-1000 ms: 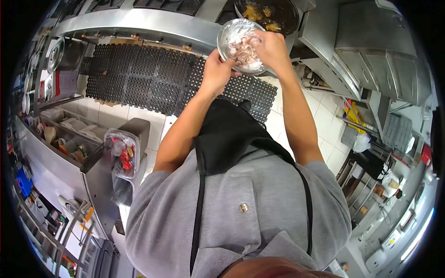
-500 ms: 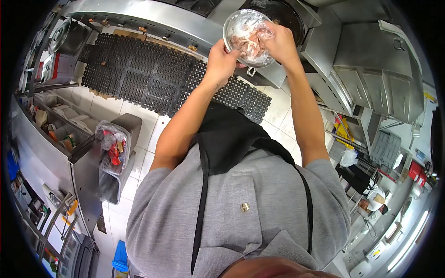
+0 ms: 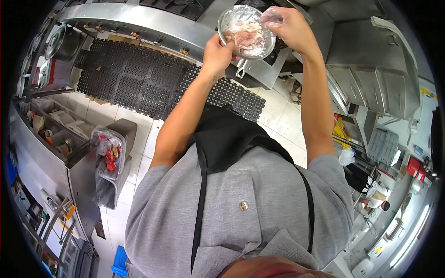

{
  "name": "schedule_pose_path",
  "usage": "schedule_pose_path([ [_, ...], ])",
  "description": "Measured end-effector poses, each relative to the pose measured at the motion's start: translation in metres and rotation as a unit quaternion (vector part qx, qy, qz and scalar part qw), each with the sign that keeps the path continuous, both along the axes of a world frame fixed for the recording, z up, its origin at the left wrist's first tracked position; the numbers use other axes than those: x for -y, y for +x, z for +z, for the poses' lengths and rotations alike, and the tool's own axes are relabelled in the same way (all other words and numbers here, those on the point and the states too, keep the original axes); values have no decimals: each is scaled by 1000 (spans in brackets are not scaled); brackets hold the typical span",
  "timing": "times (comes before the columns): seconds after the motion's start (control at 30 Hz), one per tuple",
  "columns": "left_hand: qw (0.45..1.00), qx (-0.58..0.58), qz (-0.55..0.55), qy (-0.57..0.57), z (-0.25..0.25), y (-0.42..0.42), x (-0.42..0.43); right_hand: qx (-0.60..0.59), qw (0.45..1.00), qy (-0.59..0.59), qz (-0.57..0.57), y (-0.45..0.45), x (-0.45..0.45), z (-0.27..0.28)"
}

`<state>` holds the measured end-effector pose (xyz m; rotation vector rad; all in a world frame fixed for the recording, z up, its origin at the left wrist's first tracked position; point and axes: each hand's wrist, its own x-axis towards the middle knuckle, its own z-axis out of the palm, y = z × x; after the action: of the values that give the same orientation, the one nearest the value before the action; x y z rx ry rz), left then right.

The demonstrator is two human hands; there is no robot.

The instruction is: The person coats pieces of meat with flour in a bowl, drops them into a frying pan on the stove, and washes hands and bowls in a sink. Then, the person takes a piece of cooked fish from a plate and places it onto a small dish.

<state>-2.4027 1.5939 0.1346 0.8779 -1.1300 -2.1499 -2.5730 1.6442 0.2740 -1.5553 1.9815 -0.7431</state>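
A round metal bowl (image 3: 223,24) is tipped toward me over the stove. Inside lie pale pink pieces of raw meat (image 3: 248,38) coated in white powder that looks like flour. My left hand (image 3: 218,54) is closed on the bowl's left rim, thumb on the near side. At the right rim, my right hand (image 3: 292,28) is raised with its fingers curled together, and the fingertips are whitened. Whether a piece sits in those fingers is hidden. Just under the bowl sticks out a metal handle with a looped end (image 3: 241,70).
The steel stove front (image 3: 139,21) runs along the top. Black perforated mats (image 3: 139,76) cover the tiled floor. Lined bins (image 3: 111,155) stand at left beside a steel counter (image 3: 37,139). Steel cabinets (image 3: 371,88) are at right; another person (image 3: 378,194) appears far right.
My right hand has come up out of the bowl to its right rim. The bowl has shifted slightly left and up in view, still in my left hand, and the meat shows more fully.
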Motion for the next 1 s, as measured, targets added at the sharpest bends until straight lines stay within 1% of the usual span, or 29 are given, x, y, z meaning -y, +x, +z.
schedule_pose_path([
  [0.07, 1000, -16, 1, 5, -3, -6, -1, -158, 987, -40, 17, -5, 3, -6],
  [0.1, 1000, -15, 4, 9, -1, -8, -3, -139, 989, -53, 22, -6, 6, -12],
  [0.13, 1000, -17, 0, 9, 4, -9, -6, -188, 980, -38, 50, -3, 7, -19],
  [0.2, 999, -33, 23, 23, 12, -13, -10, -248, 954, -43, 161, -14, 10, -60],
  [0.27, 999, -41, 19, 26, 9, -17, -10, -269, 950, 67, 142, -8, 11, -76],
  [0.3, 999, -35, 13, 24, 8, -17, -11, -296, 949, 10, 110, -5, 6, -84],
  [0.33, 999, -29, 8, 23, 7, -16, -13, -293, 949, 9, 112, -8, 5, -88],
  [0.4, 999, -29, 28, 25, 2, -17, -14, -316, 932, 63, 164, -14, 8, -85],
  [0.43, 998, -33, 46, 29, 1, -19, -15, -316, 932, 60, 166, -13, 6, -82],
  [0.5, 998, -43, 48, 22, 3, -19, -20, -362, 921, 81, 118, -2, -4, -71],
  [0.53, 997, -52, 53, 13, 9, -18, -20, -316, 932, 116, 131, -5, -9, -73],
  [0.57, 995, -21, 33, -95, -9, -19, -16, -273, 941, 127, 152, -14, 1, -79],
  [0.6, 999, 16, 11, -46, -1, -11, -14, -241, 942, 174, 156, -11, 7, -81],
  [0.63, 990, 104, 46, -82, 22, -4, -14, -123, 982, 48, 131, -15, 9, -97],
  [0.67, 988, 49, 94, -113, -10, -9, -13, -282, 935, -89, 194, -22, 5, -113],
  [0.7, 996, -29, 85, -28, -21, -13, -13, -301, 941, -22, 154, -22, 3, -112],
  [0.73, 997, 3, 73, -9, -26, -12, -17, -288, 947, 45, 135, -8, -3, -89],
  [0.8, 997, -7, 81, 18, -21, -11, -18, -265, 950, -51, 154, -10, -2, -92],
  [0.93, 995, -23, 97, 12, -9, -1, -19, -250, 951, -63, 170, 5, 5, -92],
  [1.0, 993, -7, 117, 11, -2, 3, -17, -217, 957, -61, 181, 12, 7, -86],
])
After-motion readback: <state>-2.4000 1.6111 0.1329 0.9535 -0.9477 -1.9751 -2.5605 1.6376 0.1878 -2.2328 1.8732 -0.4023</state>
